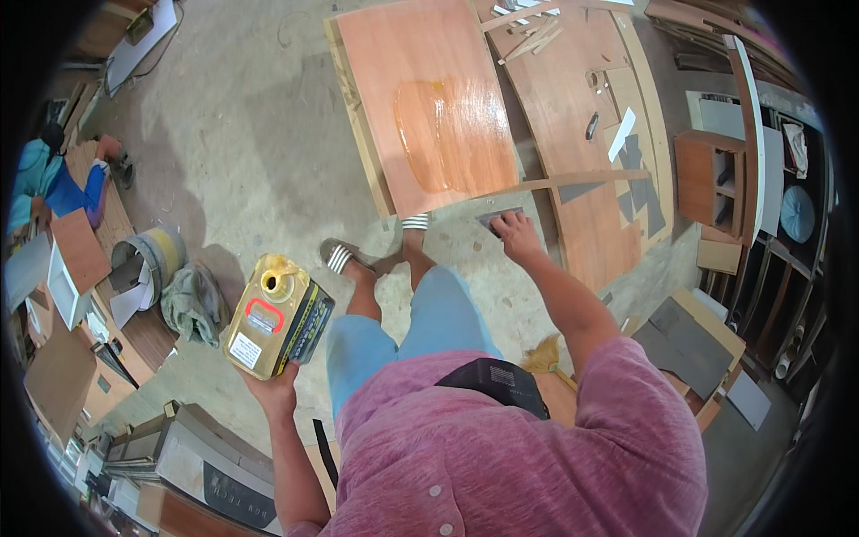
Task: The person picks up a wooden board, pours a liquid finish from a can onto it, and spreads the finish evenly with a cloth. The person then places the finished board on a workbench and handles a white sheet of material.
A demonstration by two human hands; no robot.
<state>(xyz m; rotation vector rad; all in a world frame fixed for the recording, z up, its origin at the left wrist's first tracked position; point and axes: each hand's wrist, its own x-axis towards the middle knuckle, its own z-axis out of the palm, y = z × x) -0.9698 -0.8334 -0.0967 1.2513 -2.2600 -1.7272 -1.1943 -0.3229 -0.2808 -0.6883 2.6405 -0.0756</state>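
Note:
My left hand grips a rectangular tin can from below, left of my legs. The can is tilted, its round spout open, with yellowish residue smeared around the top. In my right hand is a dark flat spreader, held between fingers and thumb near the close edge of a reddish-brown wooden board. On that board lies a wet, glossy amber glue puddle, looped into a rough outline. The spreader appears to be apart from the glue. Part of it is hidden by my fingers.
Right of the board, another wooden panel carries offcuts, dark scraps and a utility knife. At the left, a person in blue bends over planks near a bucket and a grey-green cloth. A broom head lies by my right side.

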